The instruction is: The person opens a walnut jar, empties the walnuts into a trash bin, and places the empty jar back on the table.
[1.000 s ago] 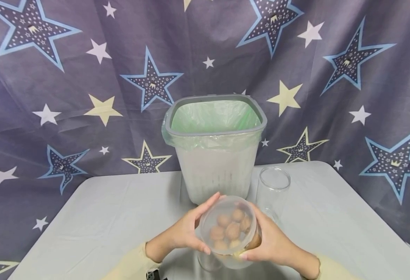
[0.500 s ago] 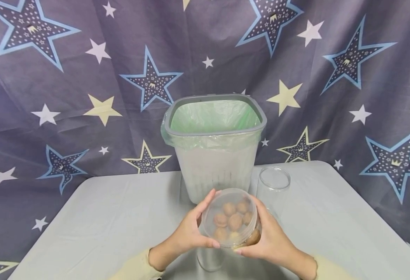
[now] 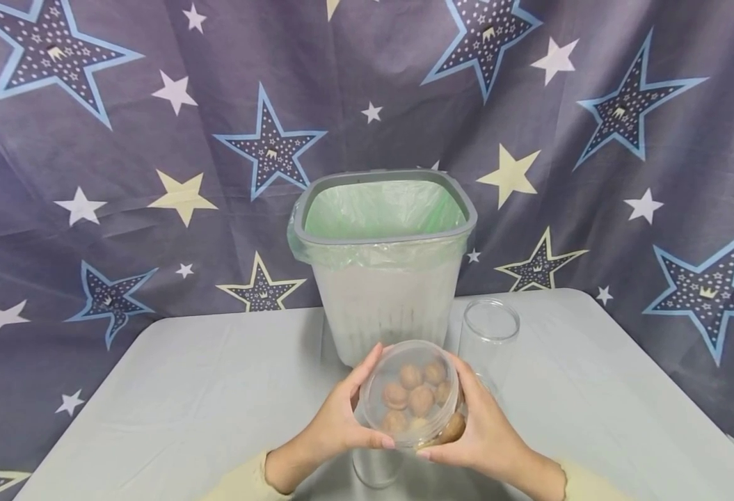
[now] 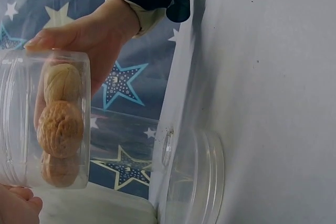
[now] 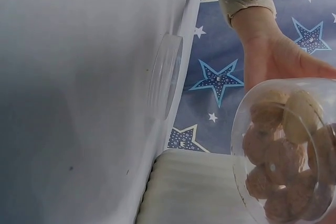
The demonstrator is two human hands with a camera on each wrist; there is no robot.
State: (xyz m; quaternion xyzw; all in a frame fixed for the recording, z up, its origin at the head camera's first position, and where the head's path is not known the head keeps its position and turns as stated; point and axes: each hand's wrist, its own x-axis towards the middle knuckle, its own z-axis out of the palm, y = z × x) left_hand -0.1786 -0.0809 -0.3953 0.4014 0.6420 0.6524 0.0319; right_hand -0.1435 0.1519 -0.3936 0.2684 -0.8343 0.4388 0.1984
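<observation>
Walnuts (image 3: 421, 401) sit in a clear jar (image 3: 394, 366) held above the desk (image 3: 216, 390), before the bin (image 3: 385, 296). The left hand (image 3: 337, 421) and right hand (image 3: 488, 429) curl wide around the jar's sides, gripping it.

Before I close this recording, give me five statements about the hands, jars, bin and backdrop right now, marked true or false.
1. The left hand and the right hand both grip the held jar. True.
2. The held jar has nothing in it. False: brown nuts show inside.
3. A second clear jar stands to the right of the bin in the head view. True.
4. The bin's liner is black. False: the liner is green.
5. The backdrop is patterned with stars. True.
</observation>
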